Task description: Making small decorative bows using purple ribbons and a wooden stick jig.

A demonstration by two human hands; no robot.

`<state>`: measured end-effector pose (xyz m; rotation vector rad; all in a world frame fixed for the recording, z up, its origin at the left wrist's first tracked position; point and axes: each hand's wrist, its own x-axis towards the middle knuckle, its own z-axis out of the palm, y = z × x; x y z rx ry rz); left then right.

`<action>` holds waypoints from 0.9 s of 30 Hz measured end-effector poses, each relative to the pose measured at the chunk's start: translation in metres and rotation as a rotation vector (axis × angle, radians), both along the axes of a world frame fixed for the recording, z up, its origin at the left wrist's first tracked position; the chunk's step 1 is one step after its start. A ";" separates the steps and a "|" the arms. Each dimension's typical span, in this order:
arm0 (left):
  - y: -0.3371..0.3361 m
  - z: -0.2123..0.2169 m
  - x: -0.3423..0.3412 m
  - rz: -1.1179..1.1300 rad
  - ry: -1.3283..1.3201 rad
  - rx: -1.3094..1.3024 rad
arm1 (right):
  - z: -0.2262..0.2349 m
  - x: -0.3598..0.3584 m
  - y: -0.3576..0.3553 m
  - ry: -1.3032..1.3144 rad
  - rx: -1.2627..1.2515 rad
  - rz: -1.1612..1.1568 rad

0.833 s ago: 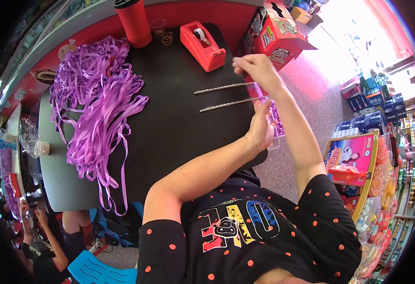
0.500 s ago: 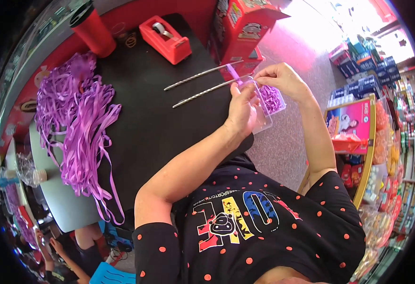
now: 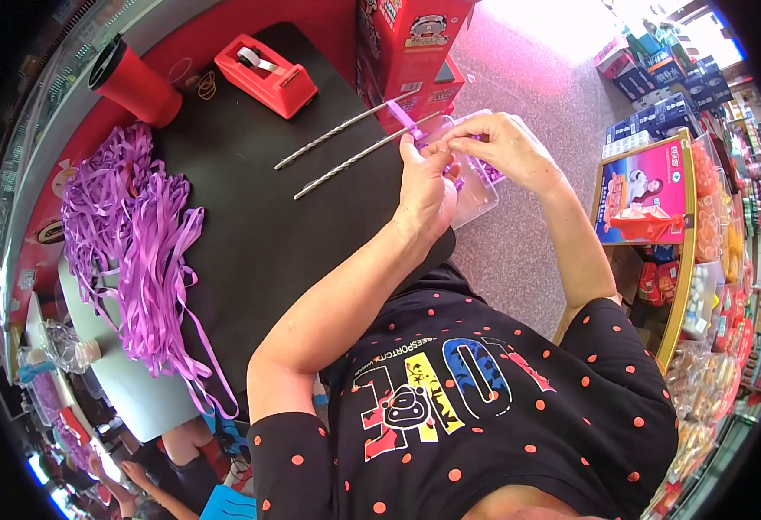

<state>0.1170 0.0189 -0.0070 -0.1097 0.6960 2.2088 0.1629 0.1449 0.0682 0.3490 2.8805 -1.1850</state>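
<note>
the person's two hands meet past the right edge of a black table [image 3: 254, 225]. the right hand [image 3: 509, 152] has its thumb and finger tips close together, right by the left finger tips. it is hard to tell if they pinch anything. the left hand [image 3: 426, 189] has its thumb up and its fingers curled; what it holds, if anything, cannot be told. near its thumb, a short purple ribbon strip [image 3: 403, 115] goes across two long drill bits, a far one [image 3: 337, 133] and a near one [image 3: 350, 164]. behind the hands is a clear plastic box [image 3: 479, 201] with small purple bits. a big purple ribbon pile [image 3: 142, 260] lies on the left. a red tape dispenser [image 3: 266, 74] and a red tumbler [image 3: 137, 84] are at the back.
</note>
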 end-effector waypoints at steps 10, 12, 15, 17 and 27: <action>0.001 0.007 0.002 0.005 -0.004 -0.013 | -0.044 0.024 -0.008 0.199 -0.535 -0.246; 0.001 0.006 0.002 0.017 -0.012 -0.011 | -0.049 0.024 -0.003 0.184 -0.568 -0.252; 0.001 0.004 0.002 -0.001 0.002 0.009 | -0.041 0.023 0.006 0.154 -0.563 -0.244; -0.002 0.006 0.002 -0.009 -0.007 -0.009 | -0.031 0.014 0.012 0.138 -0.527 -0.226; -0.002 0.007 0.005 -0.046 -0.122 0.150 | -0.015 -0.088 0.028 -0.183 -0.417 0.284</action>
